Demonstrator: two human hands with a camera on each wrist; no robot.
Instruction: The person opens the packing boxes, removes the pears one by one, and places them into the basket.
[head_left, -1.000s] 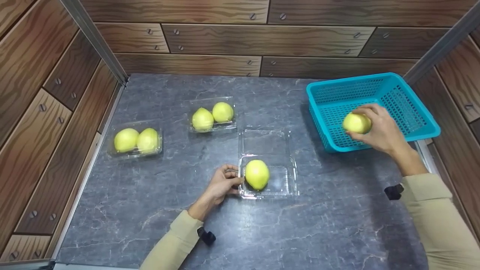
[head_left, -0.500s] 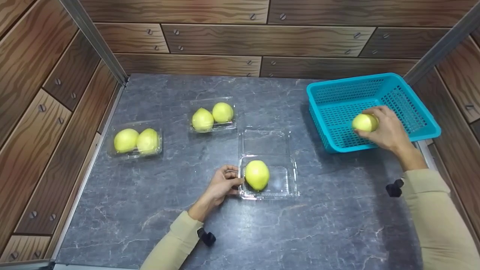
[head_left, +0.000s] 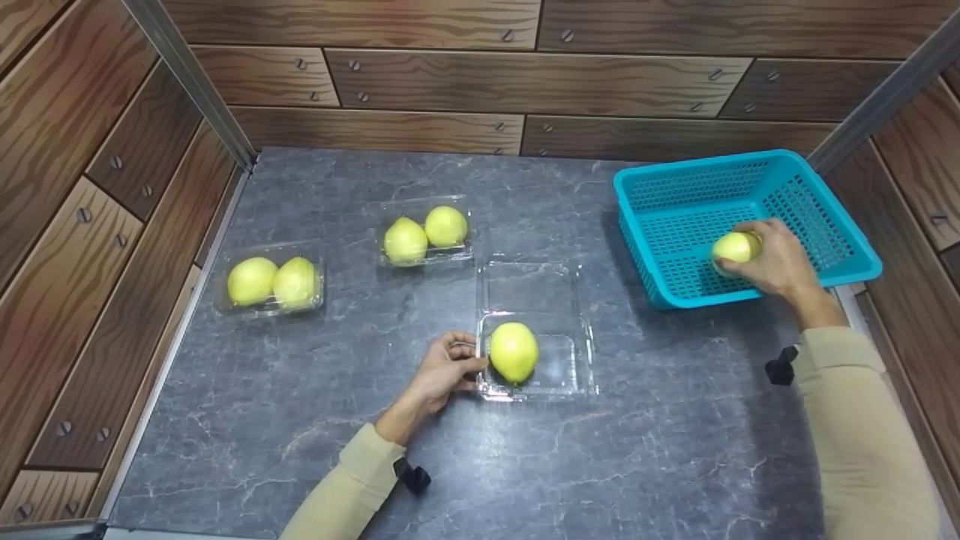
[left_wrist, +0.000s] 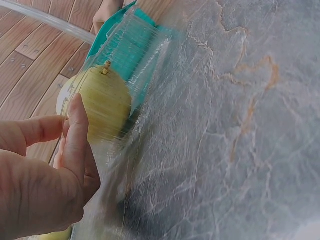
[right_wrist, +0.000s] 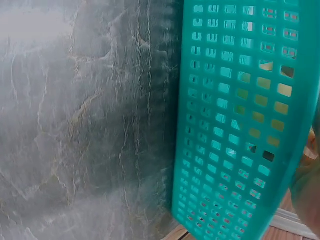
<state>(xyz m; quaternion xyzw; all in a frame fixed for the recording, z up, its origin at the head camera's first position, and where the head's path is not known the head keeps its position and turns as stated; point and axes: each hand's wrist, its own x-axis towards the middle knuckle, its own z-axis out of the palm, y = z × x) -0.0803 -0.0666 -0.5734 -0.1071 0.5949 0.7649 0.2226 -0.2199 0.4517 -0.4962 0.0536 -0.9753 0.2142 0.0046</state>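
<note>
My left hand (head_left: 442, 371) pinches the left rim of an open clear plastic clamshell container (head_left: 559, 360). Inside its left half lies one yellow pear (head_left: 514, 352), its stem showing in the left wrist view, where thumb and fingers hold the rim beside the pear (left_wrist: 102, 102). Over at the right, my right hand (head_left: 776, 259) grips another yellow pear (head_left: 736, 249) inside the turquoise basket (head_left: 652, 289). The right wrist view mostly shows the basket's perforated wall (right_wrist: 220, 120), with yellow visible through the holes; whether this pear touches the basket floor I cannot tell.
Two closed clear clamshells stand on the dark marbled table (head_left: 322, 390): a left one (head_left: 319, 289) and a rear one (head_left: 431, 259), with two pears in each. Wood-patterned panels (head_left: 420, 82) and metal posts surround the table.
My right hand has moved slightly right, and apparently lower, inside the basket with the pear in its grip. My left hand stays at the clamshell's rim.
</note>
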